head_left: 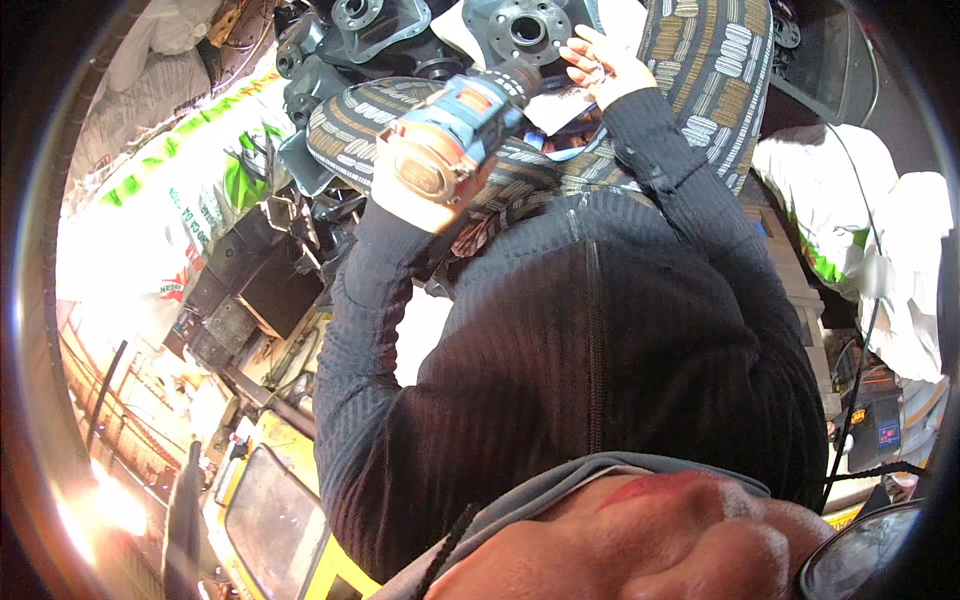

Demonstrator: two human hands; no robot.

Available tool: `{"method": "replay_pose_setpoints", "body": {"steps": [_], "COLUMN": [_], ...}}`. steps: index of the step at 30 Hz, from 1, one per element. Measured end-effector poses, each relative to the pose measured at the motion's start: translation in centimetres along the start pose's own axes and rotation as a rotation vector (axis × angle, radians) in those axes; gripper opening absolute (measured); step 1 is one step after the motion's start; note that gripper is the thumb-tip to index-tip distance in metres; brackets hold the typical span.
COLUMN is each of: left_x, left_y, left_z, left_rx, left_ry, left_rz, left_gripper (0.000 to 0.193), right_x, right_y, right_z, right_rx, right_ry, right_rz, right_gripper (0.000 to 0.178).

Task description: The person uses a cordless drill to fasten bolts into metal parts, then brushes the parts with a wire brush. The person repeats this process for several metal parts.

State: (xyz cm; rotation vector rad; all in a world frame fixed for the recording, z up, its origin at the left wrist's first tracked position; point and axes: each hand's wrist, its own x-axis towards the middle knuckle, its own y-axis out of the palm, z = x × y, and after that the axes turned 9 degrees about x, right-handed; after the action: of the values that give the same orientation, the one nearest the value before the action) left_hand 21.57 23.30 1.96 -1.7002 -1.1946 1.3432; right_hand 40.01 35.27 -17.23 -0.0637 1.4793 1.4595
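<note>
Background: sacks [190, 220] lying left. Left hand [408, 203] gripping drill [468, 115], likely heavy, best held by handle; right hand [612, 72] hovering half-curled beside far hub [527, 35], contents unclear.

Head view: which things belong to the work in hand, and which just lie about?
Apparently in use:
- drill, in the left hand
- black flanged part, beside the right hand

Apparently lying about:
- green-and-white sack, left
- white bags, right

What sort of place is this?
Probably a cluttered workshop: a power drill in the left hand, black flanged parts gathered at the top, and large white bags with green markings on both sides.
</note>
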Motion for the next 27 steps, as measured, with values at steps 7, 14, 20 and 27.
{"method": "replay_pose_setpoints", "body": {"steps": [7,14,20,27], "left_x": [-1.6,-3.0,-2.8,-2.6], "left_y": [0.1,0.5,0.2,-0.6], "left_z": [-2.3,-1.9,-2.1,-2.5], "left_rx": [-0.178,-0.009,-0.006,-0.035], "left_ry": [0.085,0.082,0.155,0.130], "left_rz": [-0.029,-0.115,-0.098,-0.189], "left_gripper": [0.065,0.066,0.057,0.046], "right_x": [-2.9,-3.7,-4.4,-3.8], "right_y": [0.9,1.0,1.6,1.4], "right_z": [1.6,1.9,2.3,1.9], "right_rx": [0.198,0.542,0.416,0.583], "right_ry": [0.141,0.335,0.303,0.385], "right_rz": [0.351,0.608,0.431,0.702], "right_gripper": [0.039,0.046,0.049,0.052]}}
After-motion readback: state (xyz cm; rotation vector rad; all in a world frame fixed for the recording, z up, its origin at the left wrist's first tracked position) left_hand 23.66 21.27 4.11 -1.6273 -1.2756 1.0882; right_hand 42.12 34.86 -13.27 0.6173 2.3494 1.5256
